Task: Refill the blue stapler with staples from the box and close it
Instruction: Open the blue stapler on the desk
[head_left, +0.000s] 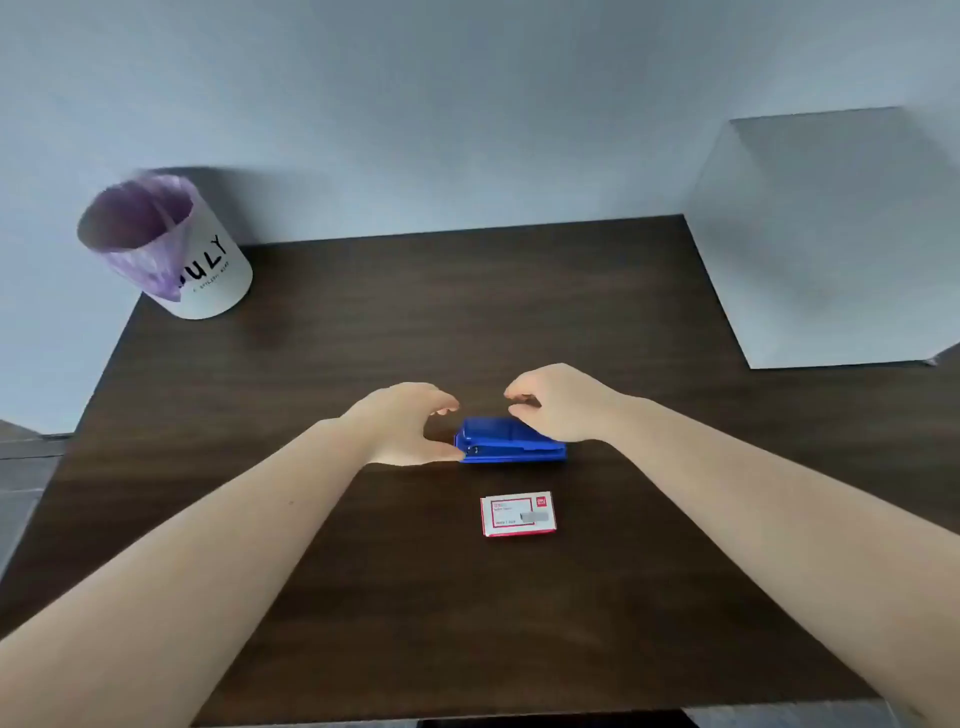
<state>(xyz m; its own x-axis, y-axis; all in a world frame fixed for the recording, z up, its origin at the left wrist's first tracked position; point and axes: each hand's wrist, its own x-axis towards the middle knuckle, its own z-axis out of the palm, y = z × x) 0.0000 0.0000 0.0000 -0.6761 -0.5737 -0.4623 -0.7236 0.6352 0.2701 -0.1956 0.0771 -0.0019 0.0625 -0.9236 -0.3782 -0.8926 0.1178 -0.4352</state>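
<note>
Blue stapler (510, 440) between both hands

Soft even light, edges seemingly blurred

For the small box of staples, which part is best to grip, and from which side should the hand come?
Probably pinch the staple box from above, across its two short sides. It lies flat on the table, closed, label up, so only its thin edges offer a hold. It sits apart from the blue stapler, with bare table around, so either hand could reach it.
</note>
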